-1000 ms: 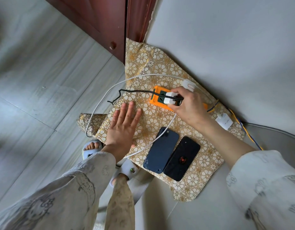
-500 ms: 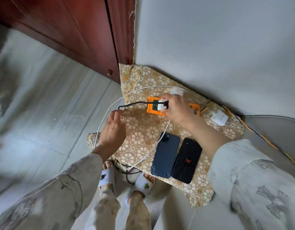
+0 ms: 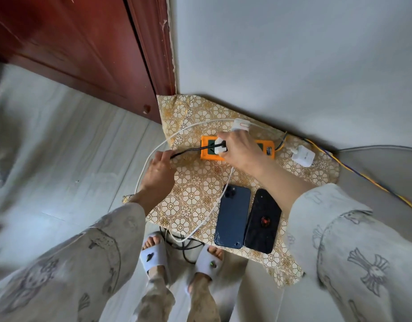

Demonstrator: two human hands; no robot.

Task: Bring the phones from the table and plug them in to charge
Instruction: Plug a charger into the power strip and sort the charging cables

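- The blue phone [image 3: 233, 217] and the black phone [image 3: 263, 220] lie face down, side by side and touching, on the gold-patterned mat [image 3: 195, 196] on the floor, near the person's feet.
- The black phone carries a small red spider mark on its back.
- An orange power strip [image 3: 207, 149] lies on the mat beyond the phones, close to the wall [image 3: 293, 54].
- The right hand [image 3: 241, 149] holds a white plug [image 3: 220, 146] at the strip, its fingers curled round the plug; whether the plug is fully seated cannot be told.
- A black braided cable [image 3: 191, 151] runs from that plug leftward to the left hand [image 3: 158, 169].
- The left hand pinches the black cable near its free end, fingers bent around it, over the mat's left edge.
- A white cable [image 3: 154, 156] loops from a second white plug [image 3: 241, 124] behind the right hand, out over the floor [image 3: 61, 159], and back across the mat beside the blue phone.
- A white charger [image 3: 303, 155] lies loose on the mat to the right of the strip.
- A yellow and blue cord [image 3: 363, 176] leads away from the strip along the wall to the right.
- A red-brown door [image 3: 84, 43] stands at the upper left.
- Both feet wear pale slippers [image 3: 154, 254].
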